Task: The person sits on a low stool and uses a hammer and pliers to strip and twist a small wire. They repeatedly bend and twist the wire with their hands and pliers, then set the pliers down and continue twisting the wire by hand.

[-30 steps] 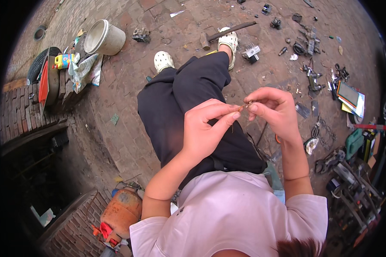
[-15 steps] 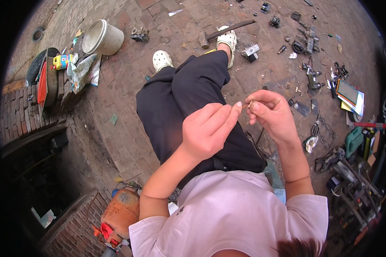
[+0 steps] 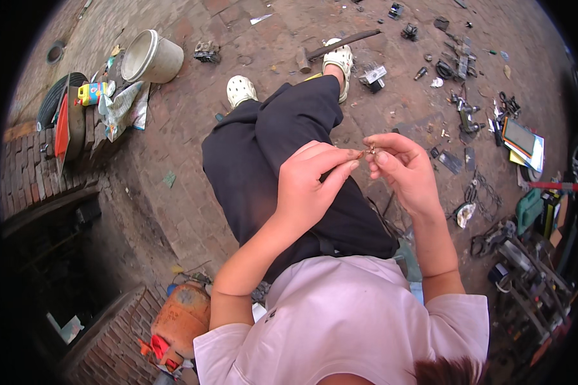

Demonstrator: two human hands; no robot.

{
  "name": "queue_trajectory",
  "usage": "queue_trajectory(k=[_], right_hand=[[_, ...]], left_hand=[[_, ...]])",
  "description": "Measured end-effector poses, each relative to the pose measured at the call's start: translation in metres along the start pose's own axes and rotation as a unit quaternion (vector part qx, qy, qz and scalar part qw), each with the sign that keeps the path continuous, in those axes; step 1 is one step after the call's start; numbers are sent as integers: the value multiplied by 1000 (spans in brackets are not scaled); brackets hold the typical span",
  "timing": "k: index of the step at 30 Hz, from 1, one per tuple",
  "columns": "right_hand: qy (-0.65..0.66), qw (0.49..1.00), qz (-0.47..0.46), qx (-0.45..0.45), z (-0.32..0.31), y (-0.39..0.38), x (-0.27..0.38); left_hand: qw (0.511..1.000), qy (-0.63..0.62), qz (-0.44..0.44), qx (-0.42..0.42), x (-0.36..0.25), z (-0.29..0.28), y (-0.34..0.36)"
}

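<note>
Above my lap, my left hand (image 3: 315,179) and my right hand (image 3: 401,168) meet fingertip to fingertip. Between them is a small copper-coloured piece (image 3: 370,149), thin like a bit of wire; its exact kind is too small to tell. The thumb and forefinger of my right hand pinch it. My left thumb and forefinger come together at its left side, seemingly gripping its end. Under both hands lie my dark trousers (image 3: 250,173).
A long-handled hammer (image 3: 340,45) lies by my shoes. Metal parts (image 3: 465,115) and tools are scattered on the brick ground at right, with a stack of flat panels (image 3: 520,141). A white bucket (image 3: 153,56) stands at far left, a rusty orange tank (image 3: 183,314) at near left.
My left hand has turned, its thumb now showing below the forefinger beside the copper-coloured piece. My right hand has stayed nearly in place.
</note>
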State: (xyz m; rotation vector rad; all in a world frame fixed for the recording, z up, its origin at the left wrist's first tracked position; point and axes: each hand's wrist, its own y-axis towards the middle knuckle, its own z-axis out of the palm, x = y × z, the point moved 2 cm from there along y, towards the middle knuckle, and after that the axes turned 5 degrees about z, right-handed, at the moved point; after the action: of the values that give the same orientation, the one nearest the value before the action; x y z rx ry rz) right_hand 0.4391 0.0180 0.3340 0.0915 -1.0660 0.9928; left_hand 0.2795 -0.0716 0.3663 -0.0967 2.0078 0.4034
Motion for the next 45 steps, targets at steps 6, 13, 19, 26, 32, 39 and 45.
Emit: queue_trajectory(k=[6,13,19,26,32,39,45], right_hand=[[-13,1000,2,5,3,-1,2],[-19,1000,-6,22,6,1,3],[-79,995,-54,33,9,-2,10],[-60,998,-37,6,8,0,7],[-31,999,-29,-6,3,3,0],[-25,999,-42,-14,1,4,-7],[-25,998,-54,-33,5,3,-10]], left_hand=[[894,-360,-265,2,12,5,-10],[854,-427,-296,26,17,3,-14],[800,-510,-307,77,17,4,-14],[764,-556,-320,67,17,6,-14],[768,-550,-325,41,19,8,-14],[826,-480,-293,28,22,10,-14],[874,-412,-256,0,20,10,-14]])
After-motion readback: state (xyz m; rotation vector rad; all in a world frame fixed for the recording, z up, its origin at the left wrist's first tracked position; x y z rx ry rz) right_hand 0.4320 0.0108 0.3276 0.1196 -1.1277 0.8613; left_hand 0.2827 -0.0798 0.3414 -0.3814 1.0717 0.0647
